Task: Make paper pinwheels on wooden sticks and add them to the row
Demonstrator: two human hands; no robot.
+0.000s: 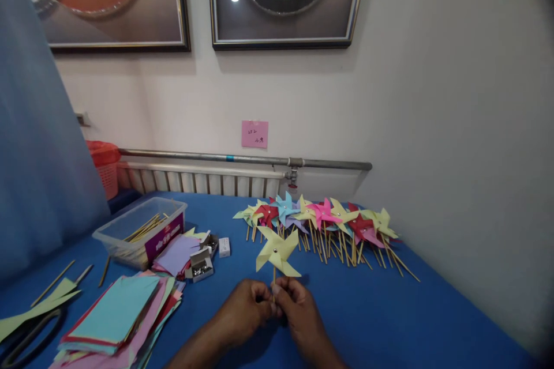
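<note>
A yellow paper pinwheel [277, 251] on a thin wooden stick stands upright above the blue table [389, 317]. My left hand [243, 310] and my right hand [298, 308] meet at the bottom of its stick, both with fingers pinched closed round it. Behind the pinwheel lies a row of several finished pinwheels [324, 220] in yellow, red, blue and pink, their sticks pointing toward me.
A stack of coloured paper sheets [116, 314] lies at the left front. A clear plastic box [141, 230] holds wooden sticks. Small open boxes of pins [201, 265] sit near purple paper [177, 253]. Scissors [26, 334] lie at far left. A radiator [208, 181] runs along the wall.
</note>
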